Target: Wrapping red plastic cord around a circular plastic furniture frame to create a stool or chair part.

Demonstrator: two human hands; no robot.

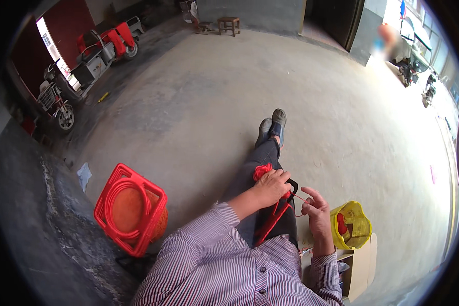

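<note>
Over my lap, my left hand [273, 186] is closed around a dark black frame-like piece [292, 184] with red cord wound on it. A fluffy red bunch [261, 171] shows just beyond its knuckles. Below the fingers, a twisted red cord [274, 224] slants down across my dark trousers. My right hand [319, 213] is to the right of the left one, thumb and fingers bent around a thin red strand [300, 198] that runs over to the frame piece. What lies under my left palm is hidden.
At my left stands a red plastic frame [130, 209] with coiled red tubing or cord. A yellow bucket [368, 224] with red material inside stands by my right hand, beside an open cardboard box [363, 270]. Farther off are a wooden stool [228, 24], a three-wheeler [94, 64] and a bike [61, 104].
</note>
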